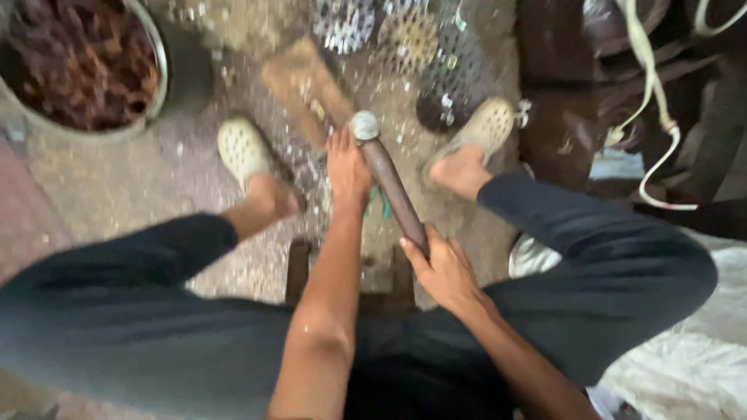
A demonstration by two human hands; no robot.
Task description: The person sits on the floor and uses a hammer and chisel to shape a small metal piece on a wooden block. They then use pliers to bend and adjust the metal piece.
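Now | L hand (348, 167) grips far end of rusty metal rod (391, 190), just below its pale cap | R hand (442, 268) clamps near end, rod slanting btwn both feet | wood block (305, 89) just beyond L hand, bowl of brown scraps (159, 66) far left | risk: rod could slip, hit sandalled toes; frame blurred, grip detail unclear.

Two hands: left hand (348, 169), right hand (443, 272). One rusty metal rod (391, 187). Two pale perforated clogs (241, 148). One metal bowl (159, 74) at floor's top left corner. One wooden block (305, 89).
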